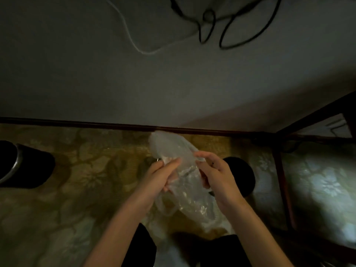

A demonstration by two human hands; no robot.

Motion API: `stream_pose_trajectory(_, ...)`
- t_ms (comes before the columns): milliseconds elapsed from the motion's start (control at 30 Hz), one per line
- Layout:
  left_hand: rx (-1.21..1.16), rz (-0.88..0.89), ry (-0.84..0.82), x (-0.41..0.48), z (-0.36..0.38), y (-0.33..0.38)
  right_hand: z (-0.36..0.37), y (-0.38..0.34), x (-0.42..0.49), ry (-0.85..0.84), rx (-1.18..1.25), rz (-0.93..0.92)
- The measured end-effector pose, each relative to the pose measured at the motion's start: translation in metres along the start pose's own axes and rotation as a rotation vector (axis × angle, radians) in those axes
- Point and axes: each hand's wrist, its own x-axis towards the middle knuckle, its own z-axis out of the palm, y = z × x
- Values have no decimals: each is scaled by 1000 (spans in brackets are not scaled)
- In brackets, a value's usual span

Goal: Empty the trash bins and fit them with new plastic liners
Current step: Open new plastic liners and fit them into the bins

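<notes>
A: Left edge first, quick. What's there?

B: Dark bin [28,164], mid left of the frame. It looks tipped on its side on the patterned floor [77,180], with a pale rim showing. I see no liner on it, but it's too dim to be sure.

A: Hands?

B: Centre of the frame, close together. The left hand [163,176] has its fingers curled onto the clear plastic liner [173,147], pinching the film. The right hand [215,174] is just beside it, thumb and fingers pinching the same liner at its edge. Both grip it and hold nothing else.

A: So where's the liner?

B: Between the two hands, held up off the floor. One crumpled end sticks up toward the baseboard [96,125]. The rest hangs down toward lower centre.

A: Step?

B: My read is finding the mouth and opening the bag. To do it well, rub the two layers apart between thumb and fingertip, then draw the hands apart gently. The film is thin, likely clingy and easy to tear, so no yanking. Get the mouth wide before going to a bin.

A: Right of the hands?

B: Dark round shape [243,174] just behind the right hand. Probably a second bin, mostly hidden. At far right, a dark wooden frame [283,180].
</notes>
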Motion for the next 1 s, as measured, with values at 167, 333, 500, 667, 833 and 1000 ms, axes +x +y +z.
stream_pose_trajectory(167, 68, 109, -150, 95, 8, -58, -11, 81, 79, -121, -140, -144)
stream_pose_trajectory(333, 214, 316, -328, 195, -13, -119, -15, 149, 153, -209, -236, -336)
stream_pose_trajectory(500, 209, 625, -379, 273, -27, -171, -13, 219, 209, -164, -288, -568)
stream_pose_trajectory(667, 218, 523, -378, 274, -36, -194, 4, 243, 202, -61, -393, -489)
stream_pose_trajectory(833, 219, 619, -400, 257, -32, -185, 21, 235, 174, 112, -461, -516)
stream_pose_trajectory(1000, 250, 722, -370, 240, -9, -192, 19, 245, 144, 265, -445, -635)
